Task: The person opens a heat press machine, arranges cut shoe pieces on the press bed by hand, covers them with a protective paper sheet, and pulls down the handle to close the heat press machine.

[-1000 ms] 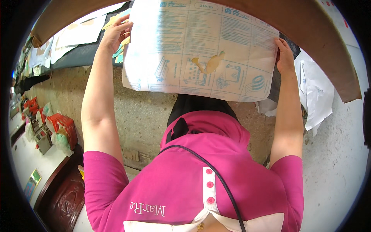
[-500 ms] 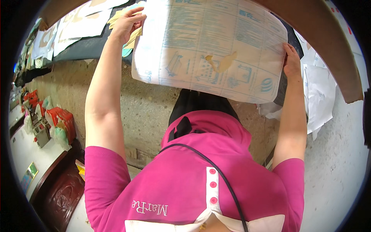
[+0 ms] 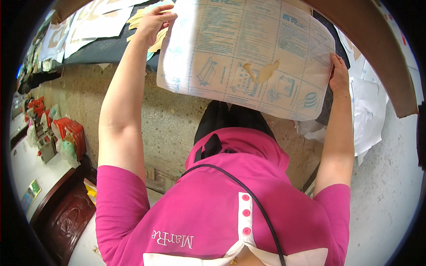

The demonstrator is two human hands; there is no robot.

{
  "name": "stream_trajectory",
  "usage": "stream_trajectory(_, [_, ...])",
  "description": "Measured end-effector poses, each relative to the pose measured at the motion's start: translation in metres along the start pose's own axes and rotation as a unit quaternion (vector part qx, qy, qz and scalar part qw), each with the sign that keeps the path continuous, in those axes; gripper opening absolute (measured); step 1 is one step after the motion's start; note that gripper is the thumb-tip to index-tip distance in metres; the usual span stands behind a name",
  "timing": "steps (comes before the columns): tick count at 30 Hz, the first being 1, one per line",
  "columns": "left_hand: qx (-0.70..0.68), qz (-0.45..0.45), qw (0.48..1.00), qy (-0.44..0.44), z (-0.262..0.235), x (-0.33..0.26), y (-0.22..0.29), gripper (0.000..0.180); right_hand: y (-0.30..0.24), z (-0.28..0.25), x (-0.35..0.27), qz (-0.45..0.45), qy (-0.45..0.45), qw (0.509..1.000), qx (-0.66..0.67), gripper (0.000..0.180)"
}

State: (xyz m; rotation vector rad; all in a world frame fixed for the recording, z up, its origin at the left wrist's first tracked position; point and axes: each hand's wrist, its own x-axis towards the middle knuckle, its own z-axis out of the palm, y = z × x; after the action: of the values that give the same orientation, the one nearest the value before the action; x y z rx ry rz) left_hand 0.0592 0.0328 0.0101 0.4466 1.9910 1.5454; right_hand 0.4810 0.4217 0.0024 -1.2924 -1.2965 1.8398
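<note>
A large sheet of white backing paper (image 3: 213, 53), printed in blue with a grid, drawings and text, is stretched between my hands at the far side of the view. An irregular opening in its lower middle shows a tan colour. My left hand (image 3: 153, 25) pinches the sheet's left edge near the top, fingers closed. On the opposite edge my right hand (image 3: 339, 73) grips the paper, its thumb partly hidden behind it. Yellow cut pieces (image 3: 139, 20) lie on the dark table just beyond my left hand.
The dark table (image 3: 100, 51) carries white sheets (image 3: 95, 26) with tan cut shapes at the left. Crumpled white paper (image 3: 368, 111) hangs at the right, below a brown curved edge (image 3: 377, 44). Red crates (image 3: 71, 133) and a dark carved wooden chair (image 3: 66, 217) stand on the left.
Both hands have shifted slightly right with the sheet between them. The paper's right side has dipped a little. Both grips stay the same.
</note>
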Motion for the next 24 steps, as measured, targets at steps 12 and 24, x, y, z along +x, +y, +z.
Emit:
stream_trajectory(12, [0.002, -0.116, 0.993, 0.023, 0.015, -0.034, 0.024, 0.036, 0.014, -0.029, 0.003, 0.048, -0.044, 0.998, 0.018, 0.029])
stream_trajectory(24, [0.013, -0.036, 0.999, -0.008, 0.008, -0.012, 0.008, 0.035, 0.004, -0.022, -0.005, -0.017, -0.002, 0.999, -0.027, 0.031])
